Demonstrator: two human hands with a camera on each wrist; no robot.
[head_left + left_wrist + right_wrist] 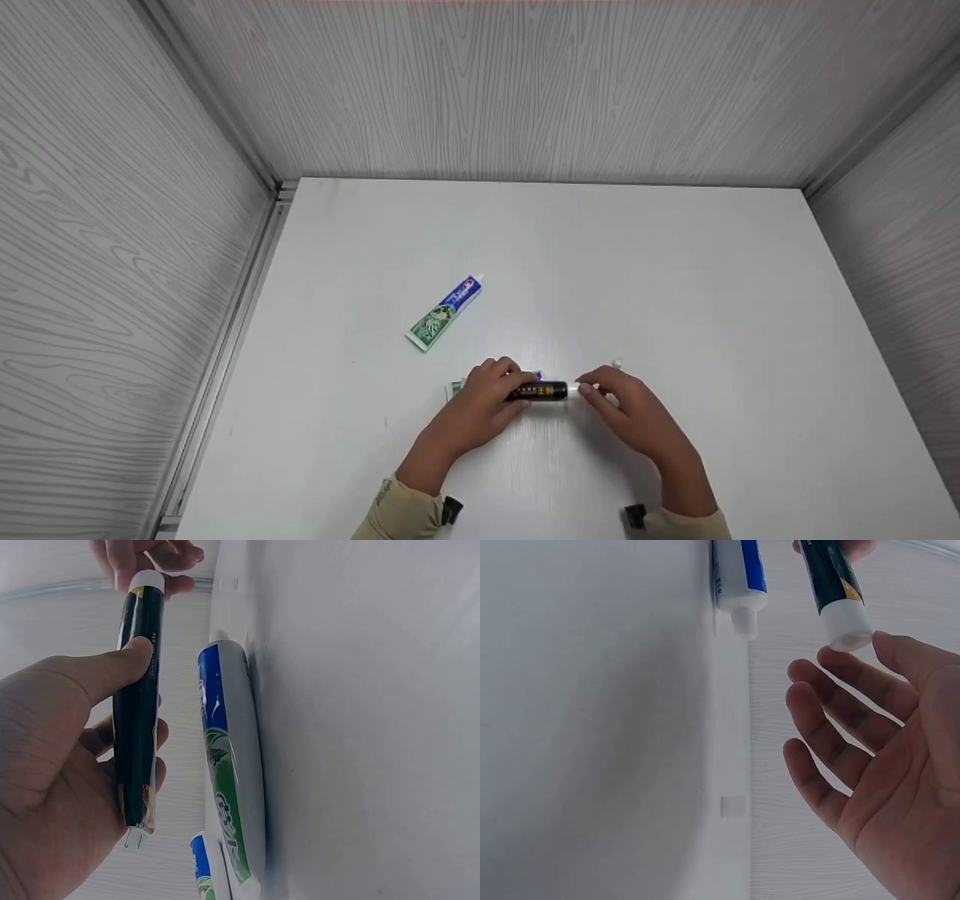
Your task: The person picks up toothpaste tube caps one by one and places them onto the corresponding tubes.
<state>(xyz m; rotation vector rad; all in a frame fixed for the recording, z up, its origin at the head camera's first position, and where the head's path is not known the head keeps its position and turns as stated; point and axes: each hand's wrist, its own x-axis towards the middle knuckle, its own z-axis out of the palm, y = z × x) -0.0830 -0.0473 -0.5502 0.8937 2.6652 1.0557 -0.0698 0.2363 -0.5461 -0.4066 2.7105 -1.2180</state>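
My left hand grips a black tube with yellow lettering, its thumb on one side and fingers curled behind. A white cap covers the tube's right end. With thumb and fingertips my right hand pinches that cap; its other fingers are loosely bent in the right wrist view. Below the held tube, a blue, green and white toothpaste tube lies on the table, mostly hidden by the left hand in the head view.
A second blue and green toothpaste tube lies slanted farther back on the white table. Just beyond the right hand stands a small white cap-like piece. Grey wood-grain panels enclose the table at the back and sides.
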